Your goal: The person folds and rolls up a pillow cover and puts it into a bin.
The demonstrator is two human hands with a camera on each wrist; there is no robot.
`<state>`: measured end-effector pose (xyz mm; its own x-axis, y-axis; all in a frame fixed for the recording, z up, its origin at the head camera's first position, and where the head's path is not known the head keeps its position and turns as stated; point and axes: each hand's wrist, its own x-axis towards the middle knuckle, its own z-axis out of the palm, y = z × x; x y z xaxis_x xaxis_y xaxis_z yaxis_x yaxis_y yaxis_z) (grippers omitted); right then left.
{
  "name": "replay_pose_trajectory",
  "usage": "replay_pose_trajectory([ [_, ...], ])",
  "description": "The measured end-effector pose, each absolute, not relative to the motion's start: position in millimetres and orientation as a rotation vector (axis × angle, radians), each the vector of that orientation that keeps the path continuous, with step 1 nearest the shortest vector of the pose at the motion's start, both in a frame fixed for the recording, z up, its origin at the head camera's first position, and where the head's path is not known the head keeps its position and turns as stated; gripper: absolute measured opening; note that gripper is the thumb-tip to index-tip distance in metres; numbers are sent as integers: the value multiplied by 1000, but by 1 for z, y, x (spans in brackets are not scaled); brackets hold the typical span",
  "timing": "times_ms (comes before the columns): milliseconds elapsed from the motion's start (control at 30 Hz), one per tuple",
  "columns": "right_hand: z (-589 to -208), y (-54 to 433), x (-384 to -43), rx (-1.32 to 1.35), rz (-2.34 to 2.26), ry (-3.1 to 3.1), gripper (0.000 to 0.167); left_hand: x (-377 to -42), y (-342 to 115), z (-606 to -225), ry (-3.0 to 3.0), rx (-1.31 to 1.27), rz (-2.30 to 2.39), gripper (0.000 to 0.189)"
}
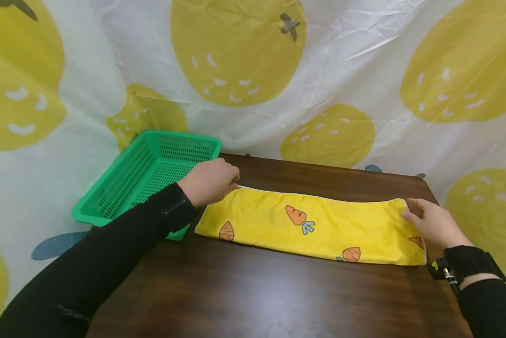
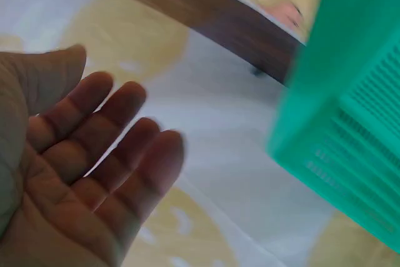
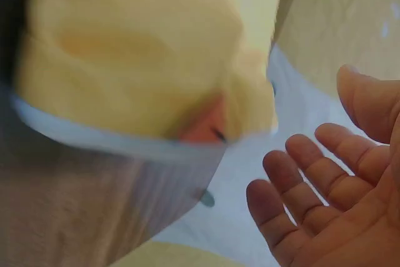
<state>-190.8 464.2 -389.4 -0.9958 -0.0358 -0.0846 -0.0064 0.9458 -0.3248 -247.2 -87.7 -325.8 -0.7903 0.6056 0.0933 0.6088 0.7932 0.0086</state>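
Note:
A long strip of yellow cloth [image 1: 261, 213] with printed carrots and white edging, apparently folded, lies across the brown table. My left hand [image 1: 212, 182] is over its upper left corner in the head view. In the left wrist view that left hand [image 2: 94, 167] has loosely bent fingers, thumb apart, and nothing between them. At the cloth's upper right corner is my right hand [image 1: 435, 221]. The right wrist view shows this right hand [image 3: 331, 192] with fingers spread and holding nothing, beside the blurred end of the cloth [image 3: 144, 60].
A green perforated plastic basket [image 1: 83, 212] stands at the table's left, partly behind my left forearm. The dark wooden table [image 1: 253, 291] reaches toward me in front of the cloth. A white sheet [image 1: 341, 56] with yellow fruit prints hangs behind and around the table.

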Motion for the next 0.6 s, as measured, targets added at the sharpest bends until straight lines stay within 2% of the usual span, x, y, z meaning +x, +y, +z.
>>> replay_pose_trajectory([
  [267,-431,424,-142,-65,-322,3165,61,-184,-92,-383,-2922,-1154,-56,18],
  [333,-439,421,-140,-66,-277,3166,64,-177,-96,-401,-2949,-1109,-56,23],
  [433,-445,426,-147,-87,-280,3102,69,-172,-99,-422,-3028,-988,-55,42],
  [600,-452,445,-158,-97,-319,2942,80,-167,-103,-443,-3153,-858,-55,59],
])
